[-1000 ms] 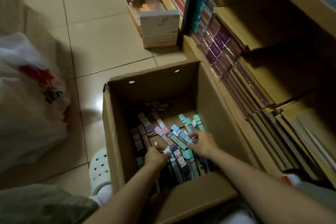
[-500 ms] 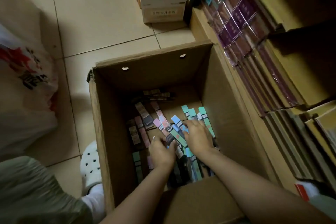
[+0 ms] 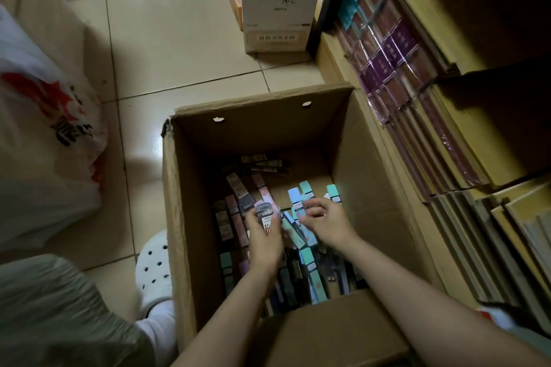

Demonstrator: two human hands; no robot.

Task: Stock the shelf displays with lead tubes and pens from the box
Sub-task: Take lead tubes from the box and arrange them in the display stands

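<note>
While both bare arms reach down into the tall open brown cardboard box (image 3: 190, 217) on the tiled floor, the left hand (image 3: 265, 240) grips a small grey lead tube with a white label (image 3: 266, 216), lifted above the heap; the right hand (image 3: 326, 223) hovers just beside it, fingers loosely curled and holding nothing. Scattered pastel and dark lead tubes (image 3: 304, 241) lie across the box bottom. Wooden shelves of wrapped stationery (image 3: 396, 68) stand to the right, a white plastic bag (image 3: 38, 158) to the left
</note>
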